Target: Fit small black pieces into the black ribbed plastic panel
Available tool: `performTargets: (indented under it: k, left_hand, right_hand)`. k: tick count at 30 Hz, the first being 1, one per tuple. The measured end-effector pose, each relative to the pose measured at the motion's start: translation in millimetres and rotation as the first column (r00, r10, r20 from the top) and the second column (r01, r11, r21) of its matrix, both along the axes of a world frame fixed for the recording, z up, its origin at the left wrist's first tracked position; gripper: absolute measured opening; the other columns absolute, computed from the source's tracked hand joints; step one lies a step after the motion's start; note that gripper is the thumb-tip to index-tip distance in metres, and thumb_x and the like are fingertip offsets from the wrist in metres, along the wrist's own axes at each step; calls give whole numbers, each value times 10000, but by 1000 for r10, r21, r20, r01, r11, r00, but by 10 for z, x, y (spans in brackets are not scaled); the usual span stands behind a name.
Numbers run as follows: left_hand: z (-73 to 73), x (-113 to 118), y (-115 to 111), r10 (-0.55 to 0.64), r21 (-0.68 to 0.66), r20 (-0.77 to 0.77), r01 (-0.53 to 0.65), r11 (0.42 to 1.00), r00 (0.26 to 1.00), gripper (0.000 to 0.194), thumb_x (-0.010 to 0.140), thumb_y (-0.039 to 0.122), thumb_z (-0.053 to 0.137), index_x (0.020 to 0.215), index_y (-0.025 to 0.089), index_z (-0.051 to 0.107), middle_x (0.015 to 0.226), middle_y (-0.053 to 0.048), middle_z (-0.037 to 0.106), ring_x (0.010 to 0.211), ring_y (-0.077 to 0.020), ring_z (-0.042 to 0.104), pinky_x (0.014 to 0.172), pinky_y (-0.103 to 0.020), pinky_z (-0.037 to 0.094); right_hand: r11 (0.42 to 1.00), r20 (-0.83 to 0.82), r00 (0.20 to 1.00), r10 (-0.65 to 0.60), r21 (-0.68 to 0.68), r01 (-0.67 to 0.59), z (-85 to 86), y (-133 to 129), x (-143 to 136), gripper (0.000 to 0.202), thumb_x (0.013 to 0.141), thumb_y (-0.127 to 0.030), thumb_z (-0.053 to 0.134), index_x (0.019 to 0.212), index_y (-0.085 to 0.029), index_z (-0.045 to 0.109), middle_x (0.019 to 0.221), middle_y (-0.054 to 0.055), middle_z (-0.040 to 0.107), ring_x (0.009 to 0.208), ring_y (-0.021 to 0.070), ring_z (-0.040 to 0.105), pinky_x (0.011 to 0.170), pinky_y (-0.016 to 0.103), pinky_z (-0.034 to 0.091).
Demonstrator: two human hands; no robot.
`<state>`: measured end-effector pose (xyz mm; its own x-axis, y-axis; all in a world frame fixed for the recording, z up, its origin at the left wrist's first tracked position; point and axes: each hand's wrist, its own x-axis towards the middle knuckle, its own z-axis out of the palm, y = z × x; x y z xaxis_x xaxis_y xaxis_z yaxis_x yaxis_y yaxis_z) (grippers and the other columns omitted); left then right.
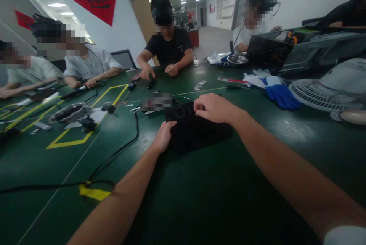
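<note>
A flat, dark black rectangular panel (197,134) lies on the green table in front of me; its surface is too dark to tell its kind. My left hand (164,136) is closed on the panel's left edge, with the thumb on top. Over the panel's upper right part is my right hand (213,107), its fingers curled in a pinch. Whatever the right fingertips hold, if anything, is too small to make out. Just beyond the panel sits a blurred, dark, cluttered item (156,103) with a white loop at its left end.
Black cables (122,149) cross the table on my left, beside yellow tape (94,192). To the right are blue and white gloves (281,94), a white fan (337,81) and a metal bowl (237,60). Several people sit around the table, one (171,46) straight across.
</note>
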<state>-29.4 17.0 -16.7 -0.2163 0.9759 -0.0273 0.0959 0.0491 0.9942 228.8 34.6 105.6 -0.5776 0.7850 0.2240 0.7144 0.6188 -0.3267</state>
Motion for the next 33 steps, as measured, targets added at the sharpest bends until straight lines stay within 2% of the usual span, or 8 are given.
performTargets:
  k: [5, 10, 17, 22, 28, 33]
  left_hand:
    - [10, 5, 14, -4, -23, 64, 6, 1000, 998, 343, 718, 504, 774, 915, 227, 735, 1068, -77, 762, 1195, -370, 681, 1057, -513, 558]
    - [54, 49, 21, -30, -54, 137, 38, 998, 990, 338, 705, 479, 780, 908, 214, 724, 1051, -80, 759, 1176, -379, 689, 1052, -528, 566]
    - [145, 135, -42, -39, -78, 152, 51, 996, 988, 341, 717, 467, 765, 923, 201, 711, 1067, -84, 756, 1169, -375, 699, 1053, -514, 557]
    - [131, 127, -49, -52, -68, 146, 63, 996, 988, 331, 710, 465, 780, 921, 217, 718, 1084, -81, 762, 1174, -381, 701, 1021, -493, 577]
    - [118, 127, -42, -14, -55, 136, 22, 998, 991, 366, 701, 452, 789, 990, 234, 731, 1097, -76, 767, 1196, -400, 695, 998, -506, 598]
    - [154, 127, -47, -39, -64, 123, 47, 997, 992, 377, 705, 462, 793, 991, 223, 739, 1103, -90, 779, 1175, -399, 706, 993, -511, 602]
  right_hand:
    - [1000, -25, 999, 21, -10, -22, -14, 43, 37, 131, 848, -162, 694, 953, -194, 764, 941, 48, 727, 833, 182, 613, 746, 323, 404]
    - [1000, -27, 999, 22, 0, -22, -22, 52, 35, 117, 837, -190, 729, 950, -192, 761, 938, 45, 718, 826, 177, 602, 753, 322, 404]
    - [999, -13, 1000, 6, 32, -5, -38, 36, 28, 96, 882, -286, 742, 919, -198, 743, 907, 43, 698, 814, 182, 574, 759, 335, 385]
    - [999, -3, 1000, -14, 30, 14, -25, 23, 18, 106, 932, -289, 697, 913, -200, 752, 905, 44, 702, 816, 182, 580, 768, 334, 383]
    - [995, 19, 997, -81, 65, 79, -33, 9, -25, 143, 945, -325, 705, 908, -199, 761, 917, 56, 722, 818, 190, 582, 733, 336, 354]
    - [997, -6, 999, -47, 57, 47, -33, 46, -1, 221, 989, -351, 649, 920, -191, 785, 921, 70, 741, 836, 193, 603, 755, 338, 369]
